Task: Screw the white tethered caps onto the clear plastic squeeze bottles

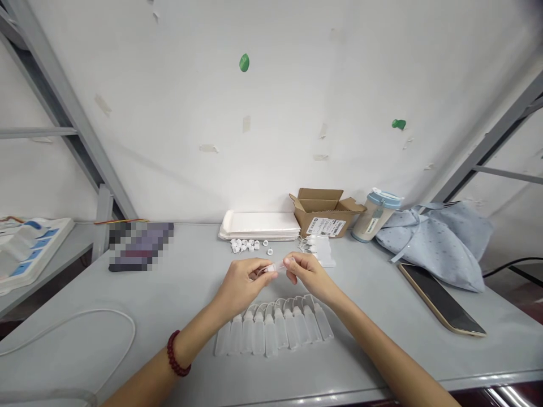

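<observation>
In front of the bottle row, my left hand [246,285] pinches a small white cap [270,268] with a thin looped strap between thumb and fingers. My right hand [310,275] is closed beside it, its thumb and forefinger on a small clear piece [285,263] that points toward the cap; whether the two touch I cannot tell. Below both hands lies a fanned row of several translucent squeeze bottles [270,336] with white tops and looped straps. Several loose white caps [244,245] are scattered beyond my left hand. More translucent bottles [324,249] lie behind my right hand.
A stack of white trays [261,225] stands against the wall beside an open cardboard box [324,215]. To the right are a tumbler [375,217], a blue cloth bag [436,243] and a phone [441,299]. A white cable [127,325] curls at left, near a blurred dark item [142,246].
</observation>
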`<state>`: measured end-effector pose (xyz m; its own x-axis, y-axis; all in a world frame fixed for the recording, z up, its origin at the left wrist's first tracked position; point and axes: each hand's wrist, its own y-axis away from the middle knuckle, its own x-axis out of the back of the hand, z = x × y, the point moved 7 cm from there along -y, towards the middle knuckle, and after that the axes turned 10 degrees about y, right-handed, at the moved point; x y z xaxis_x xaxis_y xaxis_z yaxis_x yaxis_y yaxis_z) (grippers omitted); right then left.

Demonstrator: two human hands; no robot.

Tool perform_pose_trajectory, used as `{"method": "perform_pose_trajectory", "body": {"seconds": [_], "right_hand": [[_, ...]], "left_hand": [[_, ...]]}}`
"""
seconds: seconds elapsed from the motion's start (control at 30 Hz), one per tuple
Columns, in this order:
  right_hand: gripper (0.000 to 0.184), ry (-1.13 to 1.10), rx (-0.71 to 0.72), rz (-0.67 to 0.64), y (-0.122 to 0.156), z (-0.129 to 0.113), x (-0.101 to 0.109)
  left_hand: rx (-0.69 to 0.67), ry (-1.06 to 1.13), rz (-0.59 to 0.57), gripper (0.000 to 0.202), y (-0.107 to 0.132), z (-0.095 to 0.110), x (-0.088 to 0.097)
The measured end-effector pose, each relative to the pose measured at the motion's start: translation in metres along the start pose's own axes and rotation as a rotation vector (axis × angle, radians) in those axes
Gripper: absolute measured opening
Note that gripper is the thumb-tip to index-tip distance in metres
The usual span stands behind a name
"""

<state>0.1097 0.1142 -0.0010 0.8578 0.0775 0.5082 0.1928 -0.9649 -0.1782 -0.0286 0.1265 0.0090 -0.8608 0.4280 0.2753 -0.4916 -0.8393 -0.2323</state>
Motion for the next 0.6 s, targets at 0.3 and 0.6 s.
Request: {"method": "perform_pose_trajectory", "body": {"seconds": [0.3, 0.6], "right_hand": [[0.043, 0.039, 0.018, 0.001, 0.001, -0.002, -0.001], [0.051, 0.043, -0.061, -0.013, 0.000, 0.006, -0.004]], "left_hand": [[0.145, 0.114, -0.127, 0.040, 0.000, -0.013, -0.006], [0.095, 0.017, -0.063, 0.030, 0.000, -0.011, -0.003]]}}
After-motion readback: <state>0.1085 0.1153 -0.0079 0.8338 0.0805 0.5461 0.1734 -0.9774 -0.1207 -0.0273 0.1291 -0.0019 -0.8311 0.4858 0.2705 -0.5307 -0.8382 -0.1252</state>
